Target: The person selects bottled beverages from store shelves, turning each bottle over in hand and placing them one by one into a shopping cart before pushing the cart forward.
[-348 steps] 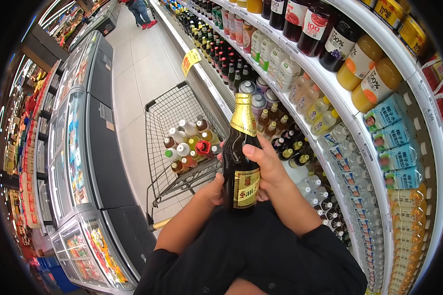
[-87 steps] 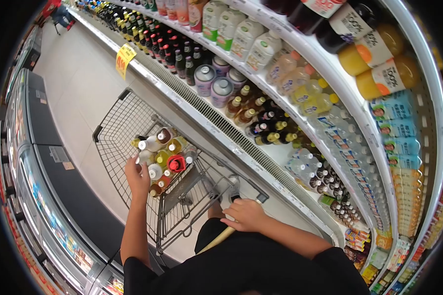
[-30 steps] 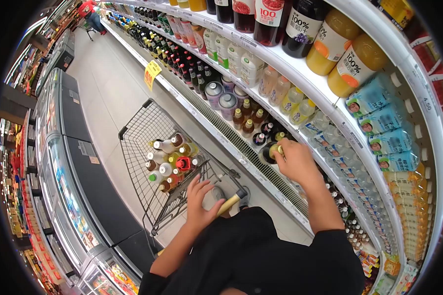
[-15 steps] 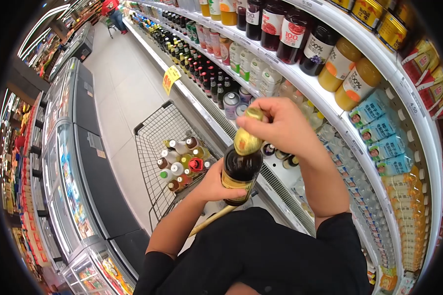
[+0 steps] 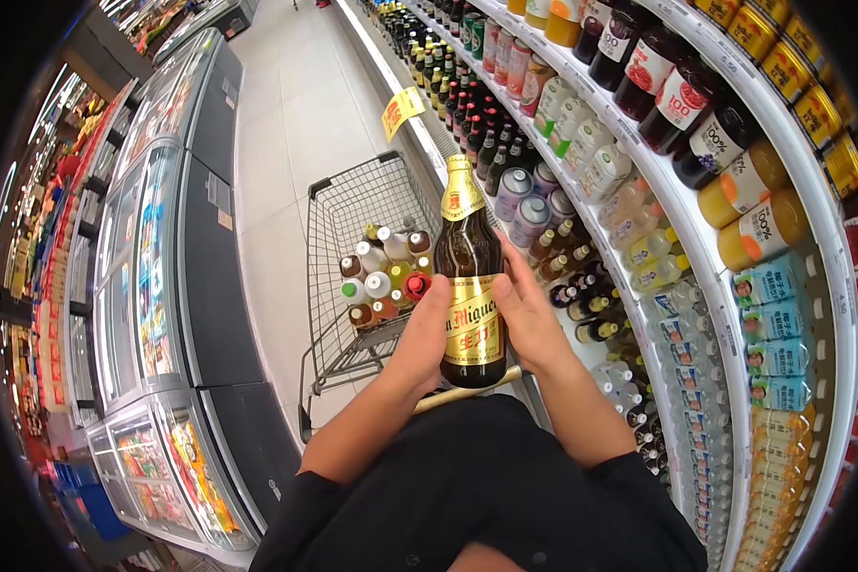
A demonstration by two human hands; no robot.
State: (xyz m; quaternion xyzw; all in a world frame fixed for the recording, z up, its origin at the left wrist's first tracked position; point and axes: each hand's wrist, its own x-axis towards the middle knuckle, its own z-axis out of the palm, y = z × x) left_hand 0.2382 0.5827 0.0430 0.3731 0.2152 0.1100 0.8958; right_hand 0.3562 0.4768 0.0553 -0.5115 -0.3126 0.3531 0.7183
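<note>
A dark brown bottle (image 5: 472, 319) with gold foil round its neck and a gold and white label stands nearly upright in front of my body. My left hand (image 5: 427, 329) grips its left side, thumb on the glass near the label. On the right side, my right hand (image 5: 529, 319) is wrapped round it with the thumb at the label's edge. The fingers behind the bottle are hidden. Beyond my left hand, a wire shopping cart (image 5: 326, 234) holds several bottles (image 5: 377, 284) with white, green, brown and red caps. The cart's pale handle (image 5: 462, 396) passes just below the held bottle.
Curved shelves (image 5: 639, 281) of bottles, cans and packs run along the right. A yellow price tag (image 5: 403, 112) sticks out from the shelf edge. Along the left stand glass-topped freezers (image 5: 148, 257). A tiled floor (image 5: 281, 105) runs between them.
The bottle has turned more upright, its label now facing me. My right hand has moved from the neck down to the body. The view has swung, and the distant person is almost out of frame.
</note>
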